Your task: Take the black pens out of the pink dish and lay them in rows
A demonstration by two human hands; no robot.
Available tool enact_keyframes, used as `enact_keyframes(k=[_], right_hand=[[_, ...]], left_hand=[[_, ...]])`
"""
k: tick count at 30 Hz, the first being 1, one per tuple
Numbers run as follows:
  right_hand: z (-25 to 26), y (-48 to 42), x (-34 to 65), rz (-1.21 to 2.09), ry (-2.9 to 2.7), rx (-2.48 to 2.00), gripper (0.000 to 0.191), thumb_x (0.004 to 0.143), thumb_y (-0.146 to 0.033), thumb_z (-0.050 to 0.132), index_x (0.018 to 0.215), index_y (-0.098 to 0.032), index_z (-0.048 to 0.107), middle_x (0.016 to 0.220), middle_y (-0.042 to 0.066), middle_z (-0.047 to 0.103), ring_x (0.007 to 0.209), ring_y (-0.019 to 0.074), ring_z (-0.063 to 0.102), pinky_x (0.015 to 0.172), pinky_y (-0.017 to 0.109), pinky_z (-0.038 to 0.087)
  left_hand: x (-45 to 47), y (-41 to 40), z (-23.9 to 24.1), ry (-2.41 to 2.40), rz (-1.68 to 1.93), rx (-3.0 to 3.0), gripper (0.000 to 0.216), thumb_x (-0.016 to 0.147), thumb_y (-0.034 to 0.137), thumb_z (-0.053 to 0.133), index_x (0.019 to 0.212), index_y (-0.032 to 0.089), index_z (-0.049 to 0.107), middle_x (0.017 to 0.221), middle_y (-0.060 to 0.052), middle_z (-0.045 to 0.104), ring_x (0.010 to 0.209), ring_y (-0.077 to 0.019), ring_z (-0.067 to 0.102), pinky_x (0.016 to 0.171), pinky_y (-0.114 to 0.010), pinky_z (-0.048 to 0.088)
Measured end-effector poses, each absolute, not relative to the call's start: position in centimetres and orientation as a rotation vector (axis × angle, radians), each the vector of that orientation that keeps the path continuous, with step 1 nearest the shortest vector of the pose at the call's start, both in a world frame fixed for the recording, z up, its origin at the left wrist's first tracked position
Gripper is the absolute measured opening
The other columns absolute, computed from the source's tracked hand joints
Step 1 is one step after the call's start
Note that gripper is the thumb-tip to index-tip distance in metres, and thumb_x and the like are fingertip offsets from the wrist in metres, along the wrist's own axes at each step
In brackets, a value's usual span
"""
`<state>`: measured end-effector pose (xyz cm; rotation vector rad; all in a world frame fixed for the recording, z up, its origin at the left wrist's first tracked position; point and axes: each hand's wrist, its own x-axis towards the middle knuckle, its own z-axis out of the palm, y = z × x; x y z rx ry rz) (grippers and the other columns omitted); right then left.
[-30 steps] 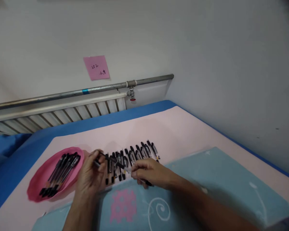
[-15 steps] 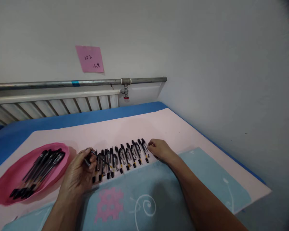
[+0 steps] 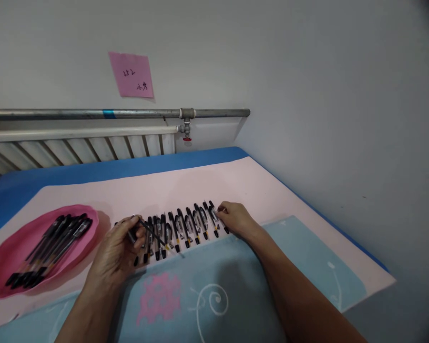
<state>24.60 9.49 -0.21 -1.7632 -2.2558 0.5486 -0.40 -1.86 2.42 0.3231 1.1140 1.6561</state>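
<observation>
Pink sheet (image 3: 200, 186) lay under both your hands, and the light-blue cloth (image 3: 236, 286) sat under your wrists and forearms. A radiator (image 3: 75, 147) ran along the wall far beyond your fingertips. The pink dish (image 3: 17, 238) sat well out to the left of your left hand (image 3: 116, 250), with a bundle of black pens (image 3: 50, 250) lying in it. The row of pens (image 3: 186, 224) lay side by side between your two hands, just past the cloth edge. Your left hand was closed, fingers clamped on a thin dark pen (image 3: 150, 232) that slanted over the left end of the row. Your right hand (image 3: 238, 220) rested at the row's right end, fingers bunched and touching the last pen there; couldn't tell if it was actually gripped.
</observation>
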Motion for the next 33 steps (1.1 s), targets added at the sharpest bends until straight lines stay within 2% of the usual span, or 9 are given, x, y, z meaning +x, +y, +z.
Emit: enact_keyframes(k=[8, 17, 19, 24, 26, 29, 33], right_hand=[[-0.4, 9.4, 24.4, 0.548, -2.255, -1.753, 0.02, 0.074, -0.019, 0.049, 0.084, -0.017, 0.067, 0.076, 0.004, 0.066, 0.07, 0.0134, 0.056, 0.061, 0.021, 0.035], [0.8, 8.9, 24.3, 0.614, -2.141, -1.717, 0.02, 0.075, -0.019, 0.047, 0.081, -0.016, 0.066, 0.075, 0.005, 0.065, 0.07, 0.0139, 0.055, 0.062, 0.022, 0.036], [1.5, 8.3, 24.1, 0.774, -2.079, -1.612, 0.019, 0.076, -0.019, 0.046, 0.079, -0.015, 0.065, 0.074, 0.004, 0.064, 0.068, 0.0124, 0.053, 0.062, 0.021, 0.037], [2.7, 5.0, 22.2, 1.719, -2.044, -1.094, 0.02, 0.075, -0.029, 0.053, 0.085, -0.016, 0.064, 0.071, 0.001, 0.06, 0.055, 0.0075, 0.047, 0.051, 0.018, 0.037], [2.8, 3.8, 21.4, 1.868, -2.006, -1.02, 0.019, 0.072, -0.026, 0.056, 0.085, -0.015, 0.064, 0.066, -0.001, 0.057, 0.053, 0.0067, 0.045, 0.05, 0.018, 0.036], [3.0, 3.4, 21.0, 1.791, -2.042, -1.078, 0.015, 0.071, -0.022, 0.055, 0.081, -0.015, 0.064, 0.058, -0.004, 0.051, 0.051, 0.0063, 0.043, 0.049, 0.017, 0.034], [3.1, 5.3, 22.5, 1.28, -2.101, -1.363, 0.019, 0.075, -0.023, 0.05, 0.082, -0.017, 0.066, 0.062, -0.002, 0.057, 0.055, 0.0079, 0.047, 0.053, 0.017, 0.035]], left_hand=[[-0.2, -2.0, 2.6, 1.13, 1.574, 0.345, 0.01, 0.062, 0.014, 0.066, 0.063, 0.012, 0.056, 0.051, 0.003, 0.044, 0.043, -0.005, 0.04, 0.033, -0.014, 0.031], [0.5, -2.0, 2.1, 1.191, 1.515, 0.37, 0.02, 0.057, 0.019, 0.072, 0.07, 0.013, 0.058, 0.057, 0.002, 0.05, 0.045, -0.0057, 0.045, 0.033, -0.014, 0.028], [1.2, -2.1, 1.7, 1.196, 1.478, 0.403, 0.022, 0.057, 0.021, 0.073, 0.072, 0.014, 0.058, 0.056, 0.002, 0.052, 0.045, -0.0061, 0.045, 0.033, -0.014, 0.028], [3.4, -2.0, 1.0, 1.228, 1.463, 0.434, 0.026, 0.057, 0.026, 0.075, 0.074, 0.016, 0.058, 0.054, 0.003, 0.055, 0.039, -0.0058, 0.044, 0.036, -0.016, 0.031], [4.0, -1.9, 1.0, 1.221, 1.451, 0.46, 0.025, 0.06, 0.028, 0.073, 0.075, 0.016, 0.058, 0.051, 0.004, 0.054, 0.037, -0.0048, 0.041, 0.035, -0.016, 0.03], [4.3, -1.9, 1.0, 1.213, 1.451, 0.465, 0.025, 0.06, 0.027, 0.072, 0.078, 0.016, 0.06, 0.055, 0.002, 0.057, 0.04, -0.0055, 0.045, 0.035, -0.016, 0.03], [4.1, -1.9, 1.2, 1.194, 1.467, 0.403, 0.03, 0.058, 0.022, 0.073, 0.086, 0.013, 0.063, 0.075, -0.005, 0.064, 0.051, -0.0086, 0.054, 0.037, -0.016, 0.034]])
